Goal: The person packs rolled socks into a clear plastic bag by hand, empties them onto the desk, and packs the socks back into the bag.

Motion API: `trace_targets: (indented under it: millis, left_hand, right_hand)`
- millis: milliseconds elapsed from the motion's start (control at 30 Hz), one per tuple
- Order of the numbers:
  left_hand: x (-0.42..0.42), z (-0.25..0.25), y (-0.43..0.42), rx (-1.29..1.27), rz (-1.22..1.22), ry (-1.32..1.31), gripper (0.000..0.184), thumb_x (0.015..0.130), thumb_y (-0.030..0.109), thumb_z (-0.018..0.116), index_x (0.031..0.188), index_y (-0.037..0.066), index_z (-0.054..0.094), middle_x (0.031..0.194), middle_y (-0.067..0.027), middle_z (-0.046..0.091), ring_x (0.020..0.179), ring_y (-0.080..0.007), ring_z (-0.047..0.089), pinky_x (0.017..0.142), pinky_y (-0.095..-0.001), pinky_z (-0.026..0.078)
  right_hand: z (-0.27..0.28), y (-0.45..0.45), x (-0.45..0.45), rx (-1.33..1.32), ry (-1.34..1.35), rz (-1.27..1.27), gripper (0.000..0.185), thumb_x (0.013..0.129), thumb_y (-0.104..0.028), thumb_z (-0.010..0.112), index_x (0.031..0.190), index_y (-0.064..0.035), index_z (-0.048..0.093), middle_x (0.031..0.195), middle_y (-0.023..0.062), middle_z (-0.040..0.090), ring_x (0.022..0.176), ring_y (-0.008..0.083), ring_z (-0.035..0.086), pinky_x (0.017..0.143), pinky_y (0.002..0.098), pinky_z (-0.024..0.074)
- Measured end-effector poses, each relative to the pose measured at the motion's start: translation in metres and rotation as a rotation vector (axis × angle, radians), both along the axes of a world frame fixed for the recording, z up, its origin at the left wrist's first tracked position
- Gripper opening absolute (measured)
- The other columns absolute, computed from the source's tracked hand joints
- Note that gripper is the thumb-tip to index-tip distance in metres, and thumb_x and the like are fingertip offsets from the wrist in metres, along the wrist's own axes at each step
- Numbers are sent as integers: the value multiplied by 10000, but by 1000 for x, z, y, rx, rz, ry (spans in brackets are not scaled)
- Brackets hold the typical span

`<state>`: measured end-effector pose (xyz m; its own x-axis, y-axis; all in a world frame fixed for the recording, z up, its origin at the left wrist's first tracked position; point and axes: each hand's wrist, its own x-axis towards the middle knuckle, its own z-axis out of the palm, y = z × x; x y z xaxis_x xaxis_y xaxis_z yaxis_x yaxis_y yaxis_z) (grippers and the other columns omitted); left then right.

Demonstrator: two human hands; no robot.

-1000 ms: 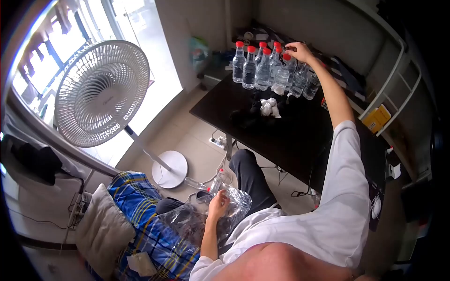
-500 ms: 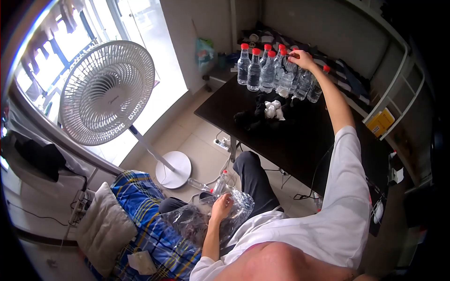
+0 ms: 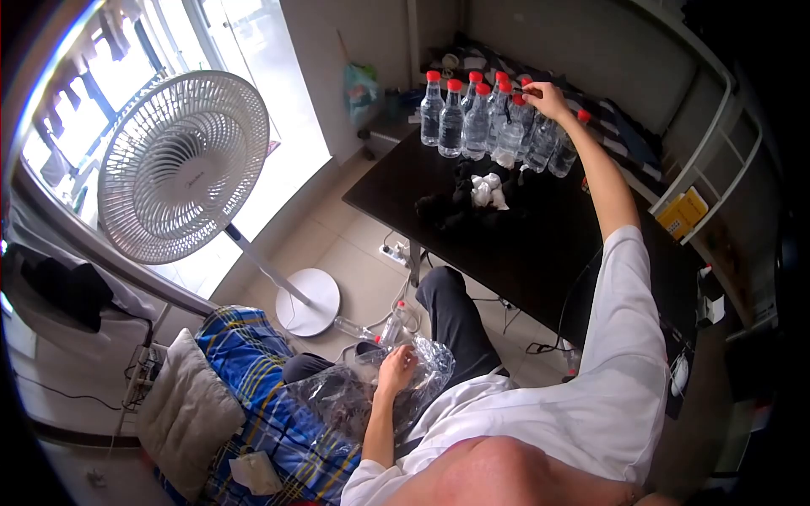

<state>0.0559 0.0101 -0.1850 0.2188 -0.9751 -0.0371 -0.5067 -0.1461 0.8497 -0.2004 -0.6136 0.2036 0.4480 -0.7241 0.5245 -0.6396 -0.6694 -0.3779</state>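
My right hand (image 3: 548,99) reaches over the table to the bottle tops, its fingertips pinched together. It is at the red cap of a clear bottle (image 3: 510,135); whatever lies between the fingers is too small to make out. Several clear plastic bottles (image 3: 450,131) with red caps stand upright in a cluster around it. In front of them lies a dark heap (image 3: 439,207) of what looks like fabric, with a crumpled white piece (image 3: 487,191) on it. My left hand (image 3: 396,369) rests, fingers curled, against a crinkled clear plastic bag (image 3: 337,396) on my lap.
A white standing fan (image 3: 190,169) is at the left, its round base (image 3: 308,302) on the floor. Loose bottles (image 3: 392,327) lie near my legs. Cables cross beneath the dark table (image 3: 540,253). A pillow (image 3: 187,405) and plaid bedding (image 3: 245,358) are at my left.
The view has shifted a little, so most things sit slightly further left and up. My right hand has moved slightly up and right from the bottle cap. My left hand keeps its place.
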Motion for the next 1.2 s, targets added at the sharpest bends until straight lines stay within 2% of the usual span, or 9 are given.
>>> trace_targets:
  millis: [267, 467, 667, 767, 867, 933, 1033, 1133, 1200]
  left_hand:
    - [-2, 2, -1, 7, 8, -19, 263, 926, 173, 695, 1165, 68, 662, 978, -120, 711, 869, -287, 710, 784, -402, 569]
    - [-1, 3, 1, 10, 14, -13, 255, 927, 172, 693, 1160, 74, 664, 971, -116, 712, 862, -282, 710, 781, -400, 570]
    - [-2, 3, -1, -3, -5, -51, 237, 925, 171, 692, 1140, 74, 665, 955, -113, 712, 852, -286, 703, 785, -402, 568]
    - [-1, 1, -1, -13, -4, -51, 226, 930, 175, 692, 1131, 74, 666, 959, -113, 712, 856, -288, 703, 786, -402, 567]
    - [-3, 7, -1, -3, -6, -62, 221, 951, 195, 680, 1136, 74, 669, 975, -118, 714, 864, -295, 703, 788, -404, 567]
    - [-4, 11, -2, 3, -12, -79, 225, 966, 212, 669, 1143, 73, 671, 987, -123, 716, 869, -301, 703, 789, -405, 567]
    - [-1, 8, 0, 56, -2, -86, 248, 994, 266, 641, 1120, 62, 704, 1039, -132, 724, 947, -316, 695, 850, -425, 551]
    - [6, -3, -4, 49, -44, -1, 298, 1006, 303, 621, 1095, 46, 742, 1097, -154, 723, 1051, -335, 666, 934, -443, 515]
    - [7, 7, -4, 94, -80, 38, 323, 974, 328, 667, 1050, 31, 770, 1129, -165, 721, 1120, -344, 638, 995, -445, 481]
  right_hand:
    - [2, -1, 13, 9, -48, 37, 331, 848, -251, 831, 1137, -100, 772, 1013, 58, 796, 943, 174, 752, 879, 330, 568]
    - [1, -4, 14, 60, 16, -5, 298, 876, -191, 813, 1121, -34, 747, 1000, 55, 792, 920, 137, 744, 843, 300, 570]
    - [-7, -13, 7, 52, 78, -118, 366, 881, -276, 822, 1149, -41, 743, 1029, 71, 786, 964, 151, 736, 869, 319, 567]
    - [-20, -34, 2, 180, -55, 78, 492, 877, -335, 831, 1250, -42, 701, 1082, 87, 767, 982, 178, 725, 902, 353, 561]
    - [-27, -38, 0, 64, -15, 28, 531, 875, -404, 819, 1285, -95, 684, 1064, 61, 761, 963, 173, 721, 901, 348, 549]
    - [-35, -33, 5, -102, -191, 87, 505, 895, -393, 798, 1276, -85, 676, 999, 46, 743, 888, 161, 714, 842, 335, 561]
    - [-8, 12, 16, -258, -327, -44, 407, 915, -343, 778, 1202, -69, 686, 951, 48, 734, 828, 146, 704, 772, 315, 565]
    - [-27, 88, 28, -274, -557, 134, 207, 955, -240, 717, 1073, -75, 674, 856, 25, 706, 754, 118, 662, 702, 297, 542]
    - [-67, 153, 26, -225, -454, 199, 261, 926, -223, 724, 1139, -91, 654, 949, 42, 681, 867, 169, 635, 805, 345, 502]
